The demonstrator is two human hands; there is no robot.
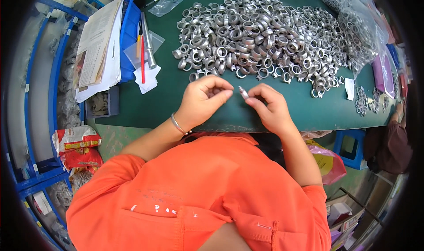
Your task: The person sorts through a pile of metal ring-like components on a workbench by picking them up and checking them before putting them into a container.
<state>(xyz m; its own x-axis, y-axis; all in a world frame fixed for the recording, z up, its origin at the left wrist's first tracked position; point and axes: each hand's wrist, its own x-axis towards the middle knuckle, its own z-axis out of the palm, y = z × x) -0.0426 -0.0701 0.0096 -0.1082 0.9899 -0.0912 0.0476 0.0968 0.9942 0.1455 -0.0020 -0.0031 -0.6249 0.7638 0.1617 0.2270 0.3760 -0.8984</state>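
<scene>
Between the thumb and forefinger of my right hand [270, 107] is a small silver ring [243, 92], seen nearly edge-on. My left hand [202, 99] is closed in a pinch just left of it, a short gap away. Whatever its curled fingers may hold is hidden. Both hands are over the near edge of the green table [152, 105]. A large heap of silver-grey metal rings [260, 34] spreads across the table beyond them, its nearest rings just past my fingertips.
At left, papers [99, 43] lean on a blue bin [128, 34]. Beside it lie a tapered metal rod [148, 43] and a red pen [142, 61]. A clear plastic bag of rings [360, 30] rests far right, near small ring bunches [361, 101]. Another person's arm [397, 114] shows there.
</scene>
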